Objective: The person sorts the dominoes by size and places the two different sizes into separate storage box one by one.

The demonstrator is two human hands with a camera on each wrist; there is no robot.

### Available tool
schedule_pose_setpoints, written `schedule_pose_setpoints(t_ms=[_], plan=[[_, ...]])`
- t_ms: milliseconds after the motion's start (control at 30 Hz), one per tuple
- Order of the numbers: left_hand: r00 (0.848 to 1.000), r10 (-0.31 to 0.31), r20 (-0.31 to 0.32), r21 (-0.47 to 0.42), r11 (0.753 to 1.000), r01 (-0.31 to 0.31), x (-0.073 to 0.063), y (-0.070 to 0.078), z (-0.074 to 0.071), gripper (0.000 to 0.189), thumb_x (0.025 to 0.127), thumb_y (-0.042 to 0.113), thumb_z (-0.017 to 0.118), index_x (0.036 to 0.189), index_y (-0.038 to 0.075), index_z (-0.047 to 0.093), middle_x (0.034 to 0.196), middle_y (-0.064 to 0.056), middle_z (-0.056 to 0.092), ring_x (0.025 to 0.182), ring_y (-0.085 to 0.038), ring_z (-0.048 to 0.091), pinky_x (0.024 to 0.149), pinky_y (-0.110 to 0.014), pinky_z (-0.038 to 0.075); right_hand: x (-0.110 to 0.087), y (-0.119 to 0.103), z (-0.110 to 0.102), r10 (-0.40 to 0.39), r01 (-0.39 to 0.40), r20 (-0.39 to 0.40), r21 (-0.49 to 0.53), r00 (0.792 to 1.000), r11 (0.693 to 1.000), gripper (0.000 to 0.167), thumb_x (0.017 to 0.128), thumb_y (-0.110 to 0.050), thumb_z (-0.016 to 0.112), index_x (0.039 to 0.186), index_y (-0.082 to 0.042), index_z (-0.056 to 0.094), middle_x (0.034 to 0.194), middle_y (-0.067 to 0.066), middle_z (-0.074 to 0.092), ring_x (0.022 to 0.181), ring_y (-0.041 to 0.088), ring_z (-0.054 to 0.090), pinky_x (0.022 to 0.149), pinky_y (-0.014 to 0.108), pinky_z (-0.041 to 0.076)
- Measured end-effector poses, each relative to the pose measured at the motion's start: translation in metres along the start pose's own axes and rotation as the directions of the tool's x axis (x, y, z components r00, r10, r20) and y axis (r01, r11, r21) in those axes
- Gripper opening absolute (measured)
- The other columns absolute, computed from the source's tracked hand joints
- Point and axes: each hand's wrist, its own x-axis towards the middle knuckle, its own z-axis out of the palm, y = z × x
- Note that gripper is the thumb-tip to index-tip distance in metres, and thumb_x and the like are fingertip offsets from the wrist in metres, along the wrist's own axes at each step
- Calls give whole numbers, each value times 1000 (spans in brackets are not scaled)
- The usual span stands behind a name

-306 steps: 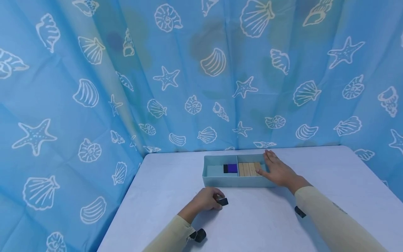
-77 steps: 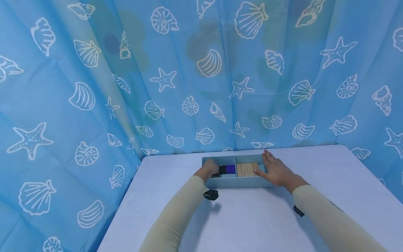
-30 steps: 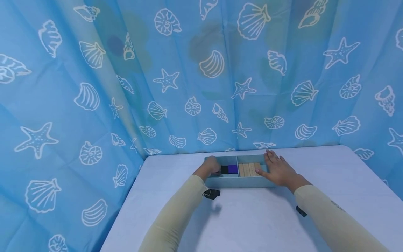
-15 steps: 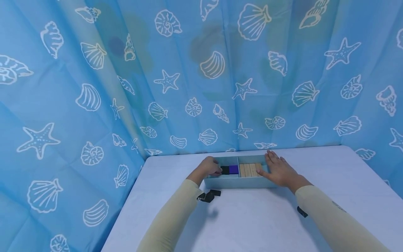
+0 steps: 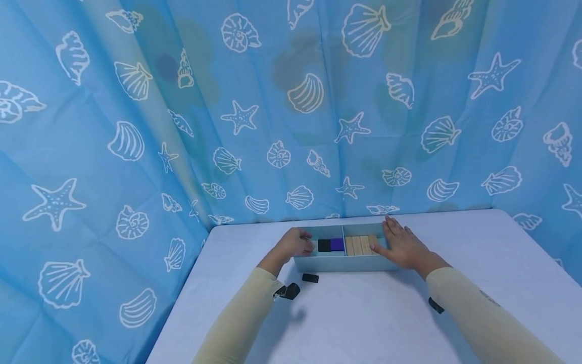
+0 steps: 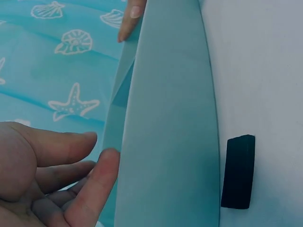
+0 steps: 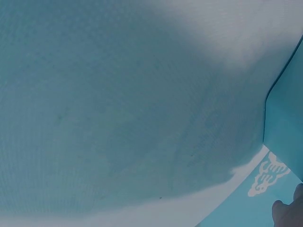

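Note:
A pale blue-green two-part box [image 5: 345, 264] stands near the table's back edge. Its left compartment holds a black block [image 5: 324, 245] against a purple block [image 5: 337, 244]. Several pale wooden blocks [image 5: 358, 245] lie side by side in the right one. My left hand [image 5: 294, 242] is at the box's left end, thumb and fingers parted around nothing; the left wrist view shows the fingers [image 6: 102, 182] by the rim. Another black block [image 6: 238, 171] lies on the table just before the front wall. My right hand [image 5: 402, 246] rests on the box's right end, fingers extended, thumb beside the wooden blocks.
A white-covered table [image 5: 364, 323] bears the box. Behind it and to the left hangs a blue curtain [image 5: 273, 101] printed with shells and starfish. A small black wrist camera [image 5: 291, 291] hangs below my left sleeve.
My left hand has drawn back left from the blocks, its fingers parting, and uncovered the black block on the table. The black part beside the purple block looks wider than ten seconds ago.

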Motion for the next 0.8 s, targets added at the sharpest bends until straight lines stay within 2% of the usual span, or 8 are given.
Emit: schedule_pose_setpoints(t_ms=[267,467,800], plan=[[1000,3,-4,-10,1000,-3,-14,3,1,40,89,-2,64,128,-6,56,92,-9,64,84,-21,66,74,-32,57,2,1,2,-2,2,1,-15,1000,1000,99,95,-66,39,149,14,12,157,28,2,144,43,1,112,62,6],[1000,20,-24,-10,1000,-20,-22,-2,2,39,89,-1,65,127,-2,57,91,-7,63,86,-23,66,73,-31,57,2,2,3,-9,9,-3,-11,1000,1000,99,95,-65,39,148,14,13,157,29,2,144,43,1,112,62,6],[999,36,-38,-7,999,-36,-31,-13,4,28,90,4,68,117,1,63,90,-7,61,79,-19,62,73,-32,57,1,1,2,-2,2,-4,-11,1000,1000,99,95,-65,40,148,14,13,157,29,3,144,44,2,112,62,5]])
